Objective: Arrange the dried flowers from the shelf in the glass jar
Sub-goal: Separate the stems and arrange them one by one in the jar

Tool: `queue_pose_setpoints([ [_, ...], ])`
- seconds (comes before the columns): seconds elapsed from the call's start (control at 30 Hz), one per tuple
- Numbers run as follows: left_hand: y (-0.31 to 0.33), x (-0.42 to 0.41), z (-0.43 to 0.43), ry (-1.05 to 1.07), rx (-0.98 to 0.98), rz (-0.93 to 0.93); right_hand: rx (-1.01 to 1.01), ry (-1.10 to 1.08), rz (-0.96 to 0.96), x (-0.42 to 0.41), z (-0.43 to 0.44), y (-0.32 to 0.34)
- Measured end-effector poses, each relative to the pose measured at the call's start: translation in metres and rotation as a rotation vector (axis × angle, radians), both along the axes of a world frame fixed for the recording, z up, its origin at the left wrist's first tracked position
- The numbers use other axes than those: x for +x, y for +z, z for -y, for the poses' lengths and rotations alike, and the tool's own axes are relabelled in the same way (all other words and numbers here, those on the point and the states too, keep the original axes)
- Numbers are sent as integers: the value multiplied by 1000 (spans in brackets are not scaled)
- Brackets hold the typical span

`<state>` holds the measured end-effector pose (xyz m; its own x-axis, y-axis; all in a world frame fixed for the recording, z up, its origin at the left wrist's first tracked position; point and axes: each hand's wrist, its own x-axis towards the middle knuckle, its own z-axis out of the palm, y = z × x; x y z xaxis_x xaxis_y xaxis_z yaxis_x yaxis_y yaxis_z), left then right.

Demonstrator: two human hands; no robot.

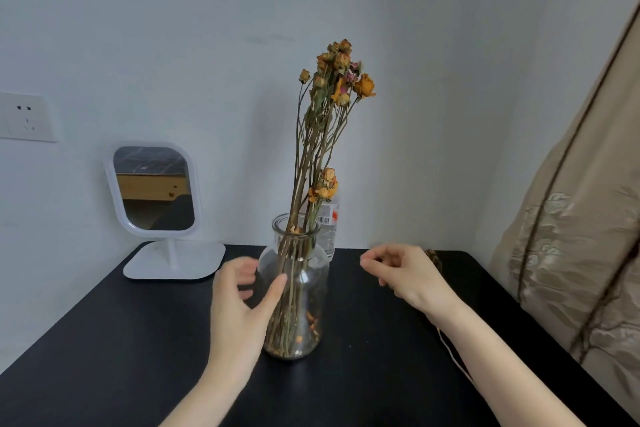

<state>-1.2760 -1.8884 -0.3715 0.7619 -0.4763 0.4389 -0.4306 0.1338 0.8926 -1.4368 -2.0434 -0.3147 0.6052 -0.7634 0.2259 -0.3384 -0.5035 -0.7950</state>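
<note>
A clear glass jar (311, 291) stands on the black table (104, 340), a little right of its middle. A bunch of dried flowers (337, 80) with orange and yellow heads rises from its neck, long brown stems reaching to the jar's bottom. A shorter stem with orange heads (325, 185) hangs just above the rim. My left hand (239, 305) is at the jar's left side, thumb on the glass front and fingers curved behind it. To the right, apart from the jar, my right hand (405, 270) hovers with loosely curled fingers and holds nothing.
A white table mirror (156, 187) stands at the back left. Behind the jar is a plastic water bottle (329, 229). A beige patterned curtain (571, 253) hangs along the table's right edge. A thin white cable (450, 354) runs under my right forearm. A wall socket (26, 116) is far left.
</note>
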Motion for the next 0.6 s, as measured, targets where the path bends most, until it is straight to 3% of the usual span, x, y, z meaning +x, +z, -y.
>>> queue_pose_setpoints([
  [0.1,-22,-24,-9,-87,11,-46,45,-35,-47,-19,6,-22],
  [0.3,-40,-79,22,-530,391,5,-14,-310,-174,-70,31,-48],
  [0.43,-37,-111,69,-592,592,91,-30,-454,-278,-107,50,-56],
  [0.6,-37,-144,118,-543,746,195,42,-484,-425,-134,65,-66],
])
